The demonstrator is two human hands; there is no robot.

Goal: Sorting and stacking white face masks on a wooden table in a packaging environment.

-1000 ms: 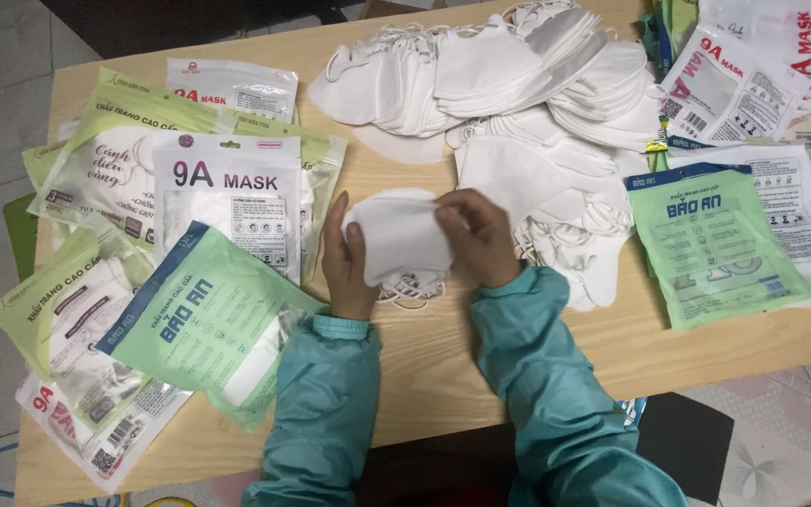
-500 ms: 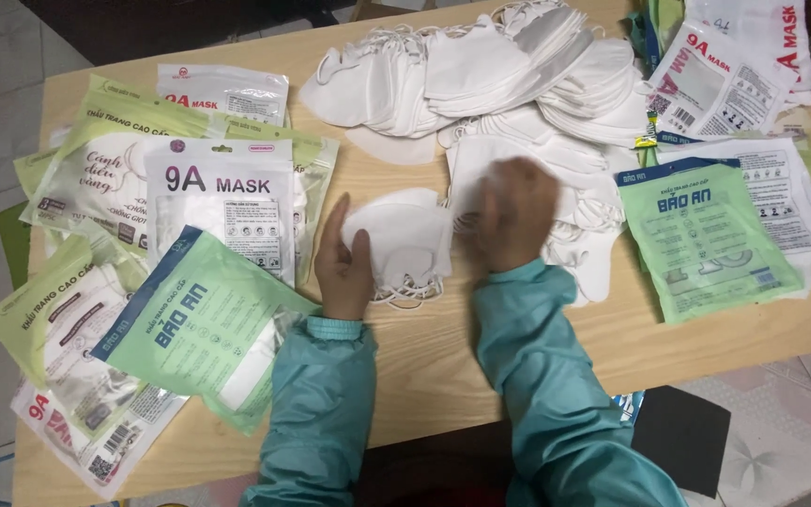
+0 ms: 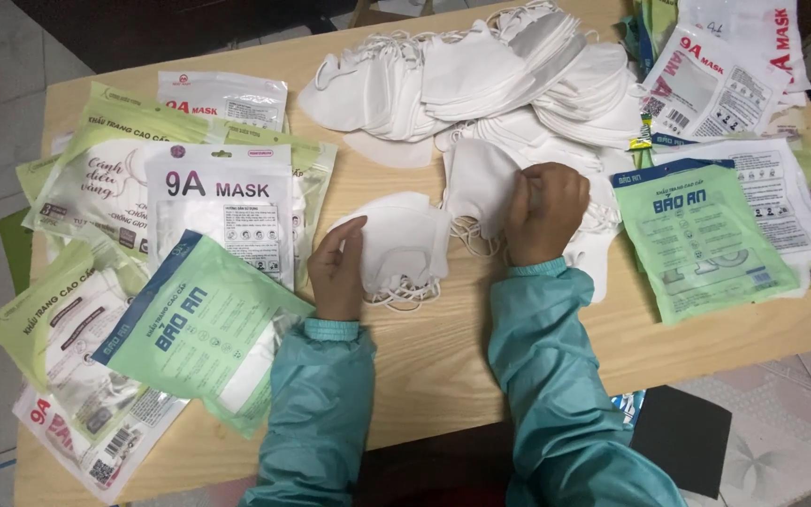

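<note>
Now, looking down from the head view: pinning a folded white mask (image 3: 401, 242) flat on the wooden surface (image 3: 434, 357) with the left hand (image 3: 338, 272), its fingers (image 3: 349, 239) closing on the mask's left edge and the ear loops spilling out underneath. Gripping a second mask (image 3: 479, 183) just beside it with the right hand (image 3: 544, 211), fingers curling tight over that mask's right edge, knuckles facing up. Keeping both masks near the middle of the surface, touching or nearly touching each other, right in front of the teal sleeves (image 3: 321, 404).

Judging how far along: lying already filled and flat, a green packet (image 3: 204, 329) and a white packet (image 3: 222, 202) among several more fanning out to the left, plus another green packet (image 3: 701, 235) topping a stack to the right. Waiting loose at the far side, a big heap of white masks (image 3: 481, 70), overlapping one another and not yet in any packet. Looking, then, like a fair share done and plenty remaining. Sitting at the lower right, off the surface, a black thing (image 3: 682, 437), too dim to tell what.
</note>
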